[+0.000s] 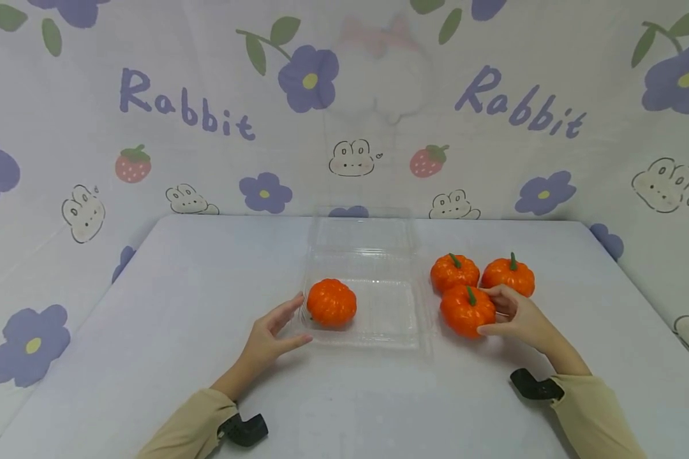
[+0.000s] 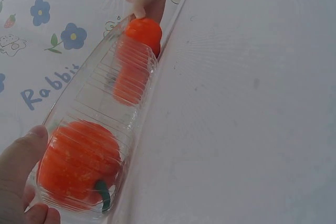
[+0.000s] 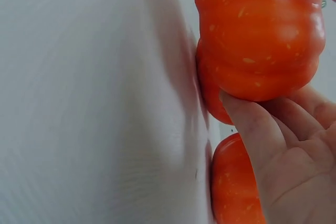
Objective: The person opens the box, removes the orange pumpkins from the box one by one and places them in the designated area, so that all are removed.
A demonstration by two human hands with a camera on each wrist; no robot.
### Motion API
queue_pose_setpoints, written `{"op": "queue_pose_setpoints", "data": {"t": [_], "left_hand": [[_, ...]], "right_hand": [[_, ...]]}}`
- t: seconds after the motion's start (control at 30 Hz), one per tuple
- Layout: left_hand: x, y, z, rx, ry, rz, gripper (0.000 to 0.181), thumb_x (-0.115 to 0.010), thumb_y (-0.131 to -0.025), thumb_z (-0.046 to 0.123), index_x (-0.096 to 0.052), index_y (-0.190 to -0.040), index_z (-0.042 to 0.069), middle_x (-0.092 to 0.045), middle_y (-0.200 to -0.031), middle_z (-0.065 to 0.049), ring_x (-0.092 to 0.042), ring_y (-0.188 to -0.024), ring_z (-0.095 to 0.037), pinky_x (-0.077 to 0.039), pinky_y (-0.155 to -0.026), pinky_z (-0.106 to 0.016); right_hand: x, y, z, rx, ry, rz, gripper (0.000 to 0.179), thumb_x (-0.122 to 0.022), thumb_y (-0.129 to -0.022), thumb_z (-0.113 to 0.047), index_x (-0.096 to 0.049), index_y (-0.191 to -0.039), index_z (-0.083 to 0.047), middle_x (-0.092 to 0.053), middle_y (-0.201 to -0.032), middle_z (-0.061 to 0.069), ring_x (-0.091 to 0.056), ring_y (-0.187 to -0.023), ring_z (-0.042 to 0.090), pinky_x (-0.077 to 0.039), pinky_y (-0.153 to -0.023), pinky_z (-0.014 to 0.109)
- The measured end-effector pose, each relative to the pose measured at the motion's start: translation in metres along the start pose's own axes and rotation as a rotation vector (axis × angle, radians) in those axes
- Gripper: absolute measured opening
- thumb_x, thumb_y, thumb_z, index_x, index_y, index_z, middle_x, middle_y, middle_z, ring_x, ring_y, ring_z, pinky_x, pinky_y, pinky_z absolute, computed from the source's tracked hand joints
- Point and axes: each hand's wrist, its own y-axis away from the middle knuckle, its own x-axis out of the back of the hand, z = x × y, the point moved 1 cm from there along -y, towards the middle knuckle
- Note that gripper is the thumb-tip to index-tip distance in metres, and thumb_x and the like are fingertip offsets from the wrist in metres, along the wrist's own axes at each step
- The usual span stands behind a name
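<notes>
A clear plastic clamshell box (image 1: 379,328) lies with its lid (image 1: 363,236) laid back, and one orange toy pumpkin (image 1: 332,303) sits in its left end. At that end my left hand (image 1: 272,328) spreads thumb and fingers along the box's side wall; in the left wrist view the thumb (image 2: 32,142) is at the rim. My right hand (image 1: 517,315) grips another pumpkin (image 1: 467,311) between thumb and fingers, right of the box. In the right wrist view this pumpkin (image 3: 260,35) appears slightly off the table, its far side hidden.
Behind the gripped pumpkin, two more toy pumpkins, one on the left (image 1: 453,273) and one on the right (image 1: 510,277), stand close together on the white table (image 1: 166,306). A patterned cloth (image 1: 207,159) hangs behind the table's back edge.
</notes>
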Motion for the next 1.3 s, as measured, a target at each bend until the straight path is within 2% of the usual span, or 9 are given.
{"op": "queue_pose_setpoints", "data": {"t": [0.1, 0.37, 0.57, 0.63, 0.9, 1.13, 1.3], "left_hand": [[-0.0002, -0.0003, 0.0009, -0.003, 0.001, -0.002, 0.059, -0.069, -0.071, -0.012, -0.042, -0.123, -0.015, -0.037, -0.131, -0.027, -0.033, -0.123, -0.035, -0.025, -0.098, -0.05], [-0.0011, -0.0002, 0.0011, 0.002, -0.002, -0.001, 0.059, -0.069, -0.071, -0.012, -0.042, -0.124, -0.014, -0.037, -0.131, -0.027, -0.033, -0.122, -0.035, -0.025, -0.098, -0.051], [-0.0012, -0.0002, 0.0003, 0.0, -0.002, -0.003, 0.059, -0.068, -0.071, -0.013, -0.042, -0.124, -0.014, -0.037, -0.131, -0.026, -0.033, -0.123, -0.034, -0.025, -0.098, -0.051], [-0.001, -0.0003, 0.0005, -0.002, 0.001, -0.003, 0.059, -0.068, -0.071, -0.013, -0.042, -0.124, -0.015, -0.037, -0.131, -0.026, -0.033, -0.123, -0.034, -0.025, -0.098, -0.05], [-0.0006, -0.0007, 0.002, 0.003, -0.001, 0.003, 0.06, -0.069, -0.07, -0.013, -0.042, -0.123, -0.015, -0.038, -0.13, -0.027, -0.034, -0.122, -0.034, -0.026, -0.098, -0.05], [-0.0001, -0.0008, 0.0003, 0.001, -0.012, 0.002, 0.059, -0.069, -0.07, -0.012, -0.043, -0.123, -0.014, -0.038, -0.131, -0.026, -0.034, -0.122, -0.033, -0.026, -0.098, -0.049], [-0.0002, -0.0002, 0.0003, 0.013, -0.013, 0.004, 0.059, -0.069, -0.071, -0.011, -0.043, -0.124, -0.014, -0.038, -0.131, -0.025, -0.034, -0.123, -0.032, -0.026, -0.099, -0.049]], "right_hand": [[0.0004, -0.0004, 0.0035, 0.001, -0.001, -0.008, 0.056, -0.074, -0.072, -0.008, -0.04, -0.113, 0.008, -0.044, -0.123, 0.028, -0.048, -0.1, 0.001, -0.043, -0.082, 0.017], [0.0005, 0.0009, 0.0066, -0.006, 0.004, -0.022, 0.057, -0.074, -0.072, -0.009, -0.04, -0.114, 0.008, -0.046, -0.121, 0.028, -0.05, -0.101, 0.008, -0.044, -0.082, 0.019], [0.0017, 0.0018, 0.0065, 0.002, 0.024, -0.03, 0.057, -0.073, -0.073, -0.007, -0.039, -0.115, 0.009, -0.044, -0.121, 0.029, -0.046, -0.108, 0.035, -0.045, -0.085, 0.029], [0.0018, 0.0019, 0.0061, 0.005, 0.025, -0.034, 0.057, -0.072, -0.073, -0.007, -0.039, -0.116, 0.01, -0.044, -0.121, 0.029, -0.044, -0.109, 0.039, -0.044, -0.086, 0.034], [0.0003, 0.0023, 0.0066, -0.012, 0.011, -0.035, 0.056, -0.071, -0.074, -0.006, -0.038, -0.116, 0.01, -0.042, -0.123, 0.028, -0.043, -0.11, 0.039, -0.044, -0.087, 0.034], [-0.0009, 0.0017, 0.0035, 0.014, 0.034, -0.047, 0.057, -0.073, -0.074, -0.006, -0.039, -0.117, 0.01, -0.04, -0.124, 0.028, -0.041, -0.112, 0.043, -0.039, -0.09, 0.045], [-0.0013, 0.0011, 0.0006, 0.016, 0.038, -0.057, 0.059, -0.073, -0.074, -0.006, -0.038, -0.119, 0.011, -0.039, -0.126, 0.029, -0.039, -0.114, 0.044, -0.036, -0.091, 0.047]]}}
